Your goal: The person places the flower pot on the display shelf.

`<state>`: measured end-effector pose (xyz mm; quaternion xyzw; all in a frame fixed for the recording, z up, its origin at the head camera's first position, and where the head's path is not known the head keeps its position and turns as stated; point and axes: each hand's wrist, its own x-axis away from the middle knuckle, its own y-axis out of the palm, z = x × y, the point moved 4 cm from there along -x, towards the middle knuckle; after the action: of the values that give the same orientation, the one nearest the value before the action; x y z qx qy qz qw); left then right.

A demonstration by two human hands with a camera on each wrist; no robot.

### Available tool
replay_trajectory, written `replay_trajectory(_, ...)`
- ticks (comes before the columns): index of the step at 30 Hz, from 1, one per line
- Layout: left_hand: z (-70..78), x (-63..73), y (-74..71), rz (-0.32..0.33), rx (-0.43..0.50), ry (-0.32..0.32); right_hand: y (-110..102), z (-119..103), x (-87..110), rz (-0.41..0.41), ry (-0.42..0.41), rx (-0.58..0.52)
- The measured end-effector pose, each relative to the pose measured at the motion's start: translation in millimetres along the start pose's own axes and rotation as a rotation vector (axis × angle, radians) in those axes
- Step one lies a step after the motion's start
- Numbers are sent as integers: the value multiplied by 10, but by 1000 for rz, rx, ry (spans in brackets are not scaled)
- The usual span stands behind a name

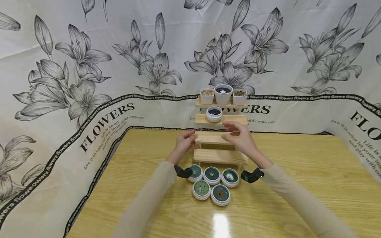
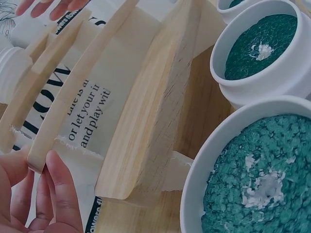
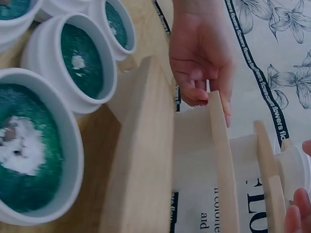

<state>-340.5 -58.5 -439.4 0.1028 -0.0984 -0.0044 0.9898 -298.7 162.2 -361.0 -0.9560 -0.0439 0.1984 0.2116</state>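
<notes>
A four-step wooden stand point(image 1: 221, 156) stands in the head view. My left hand point(image 1: 185, 142) pinches the left end of its second board from the bottom point(image 1: 212, 137), thumb on one face and fingers on the other, as the left wrist view shows. On the right, my right hand point(image 1: 242, 138) hovers over the same board's right part with fingers and thumb apart, nothing between them. Its fingertips point toward a round white pot point(image 1: 214, 114) with dark filling on the board above point(image 1: 235, 119). In the right wrist view only the tips of my right fingers point(image 3: 296, 213) show.
On the top board point(image 1: 198, 102) stand a larger white pot point(image 1: 223, 95) and two square pots of pebbly filling, left point(image 1: 207, 96) and right point(image 1: 239, 97). Several round white pots with green filling, one of them point(image 1: 221, 195) brown-centred, sit before the stand. A flower-printed cloth point(image 1: 166, 112) hangs behind.
</notes>
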Motion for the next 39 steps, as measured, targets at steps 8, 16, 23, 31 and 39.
replay_trajectory(8,-12,14,6,-16,5,24,-16,64,286,-13,-28,-19)
replay_trajectory(16,-12,10,7,-13,12,22,-21,164,593,-5,-26,-86)
replay_trajectory(23,-31,-10,0,-23,20,16,-7,281,852,-12,-63,-113)
replay_trajectory(31,-24,28,0,-19,21,22,23,402,1077,-67,-63,-110)
replay_trajectory(39,-20,22,11,-26,26,19,1,483,1224,-126,-63,-98)
